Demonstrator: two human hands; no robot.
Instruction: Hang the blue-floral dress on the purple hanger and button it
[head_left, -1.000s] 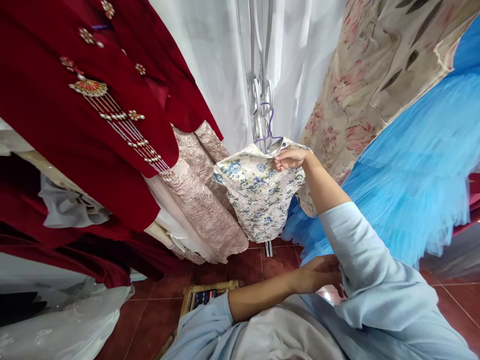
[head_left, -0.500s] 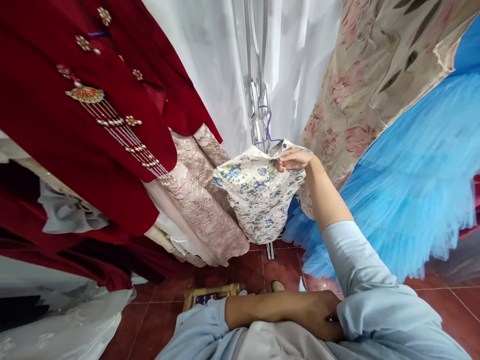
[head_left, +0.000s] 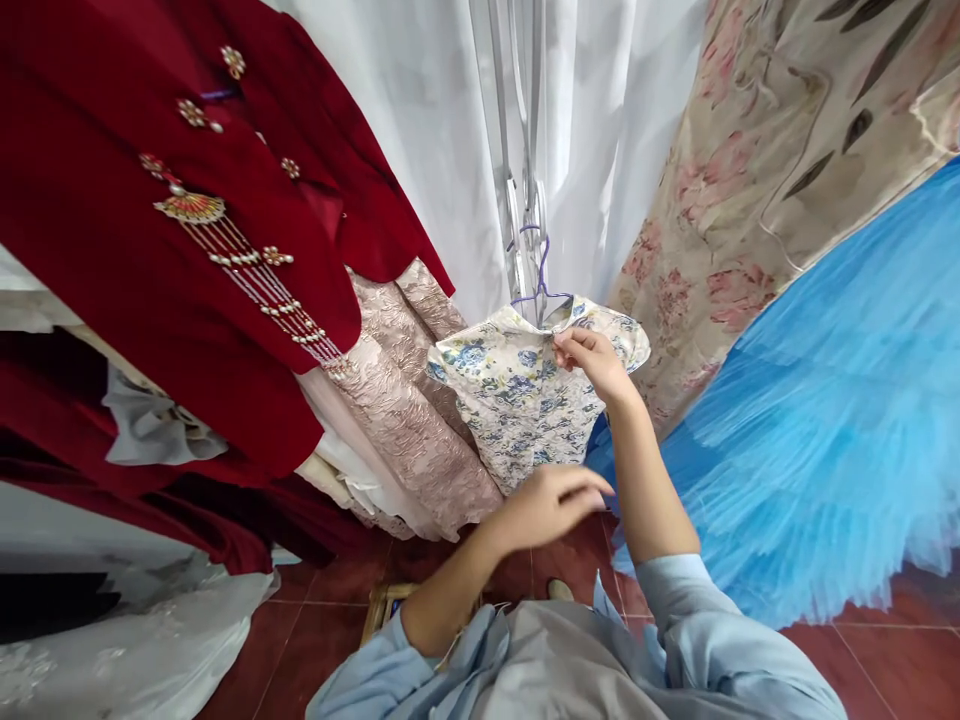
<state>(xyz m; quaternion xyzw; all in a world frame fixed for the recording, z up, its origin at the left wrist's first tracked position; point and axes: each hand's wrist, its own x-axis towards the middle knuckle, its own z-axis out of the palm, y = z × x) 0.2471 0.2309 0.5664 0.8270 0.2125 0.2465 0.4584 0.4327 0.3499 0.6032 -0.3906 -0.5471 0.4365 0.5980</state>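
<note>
A white sleeveless-looking top with a blue floral print (head_left: pixel 502 385) hangs on a purple hanger (head_left: pixel 544 260). My right hand (head_left: pixel 589 358) pinches the edge of its neckline, thumb and fingers pressed together on the cloth. In front of the top's lower part is my left hand (head_left: pixel 551 505), slightly blurred. Its fingers are stretched out with a gap between them, and nothing shows in them. Part of the top's hem is hidden behind this hand.
On the left hang a red jacket (head_left: pixel 292 80) with beaded ornaments and a pink brocade garment (head_left: pixel 420 420). A beige floral cloth (head_left: pixel 720 200) and a blue tulle skirt (head_left: pixel 825 400) hang on the right. Behind is a white curtain (head_left: pixel 420 130); below, red floor tiles (head_left: pixel 315 640).
My left hand has come up from my waist toward the front of the top. My right hand stays at the neckline, its wrist now lower and the right shoulder of the top more exposed.
</note>
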